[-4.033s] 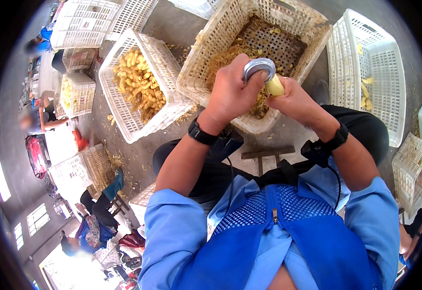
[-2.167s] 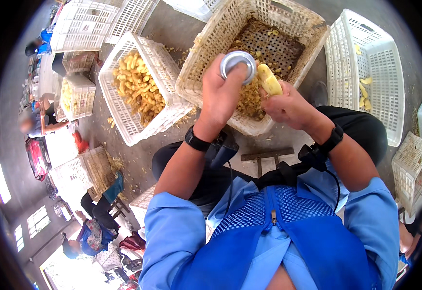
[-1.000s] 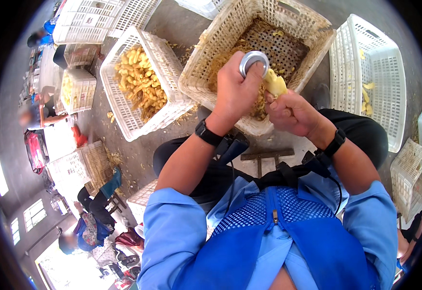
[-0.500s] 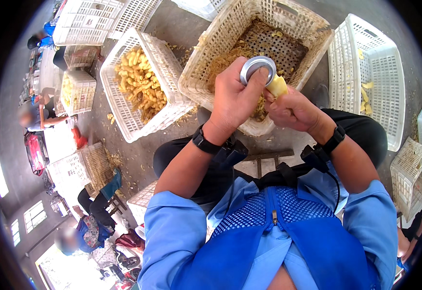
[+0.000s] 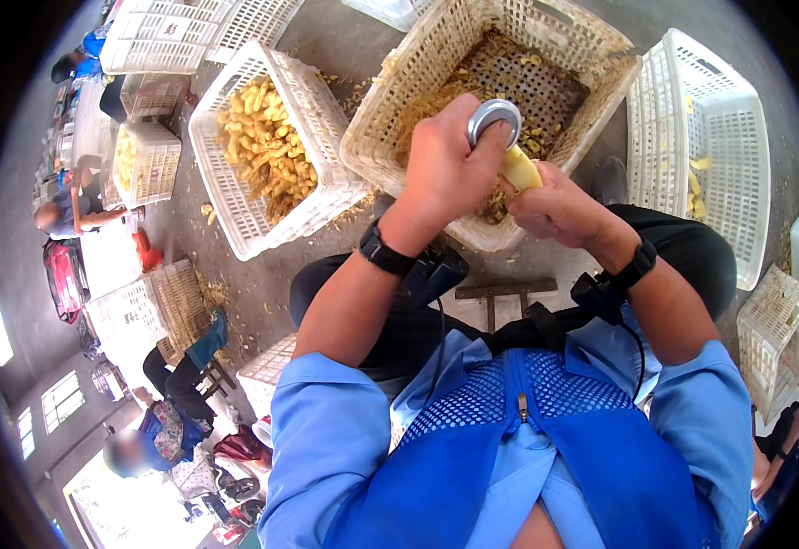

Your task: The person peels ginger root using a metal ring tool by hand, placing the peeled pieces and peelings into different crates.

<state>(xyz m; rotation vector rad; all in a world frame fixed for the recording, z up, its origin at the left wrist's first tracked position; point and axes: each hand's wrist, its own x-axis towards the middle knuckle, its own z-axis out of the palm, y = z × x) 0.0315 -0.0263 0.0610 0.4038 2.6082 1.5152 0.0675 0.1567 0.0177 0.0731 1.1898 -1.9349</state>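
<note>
Apparently firm, pale-yellow curved produce piece (image 5: 521, 170): 12 o'clock from the person (image 5: 569, 457), over a stained white plastic crate (image 5: 575, 44); likely light, slippery where bare, best held by its near end.
Right hand (image 5: 553, 209): gripping that end, forearm toward 10 o'clock.
Left hand (image 5: 447, 163): wrapped round the silver ring-shaped metal tool (image 5: 494, 111), forearm toward 1 o'clock.

Upper centre of frame: middle crate (image 5: 486, 236), scraps (image 5: 427, 114) inside. Left of it: second crate (image 5: 308, 101), produce (image 5: 267, 151) heaped within. Upper right: third crate (image 5: 651, 137), few pieces (image 5: 695, 197) inside. Left hand (image 5: 450, 160), right hand (image 5: 550, 206) above middle crate's lower end, one produce piece (image 5: 522, 171) between.
</note>
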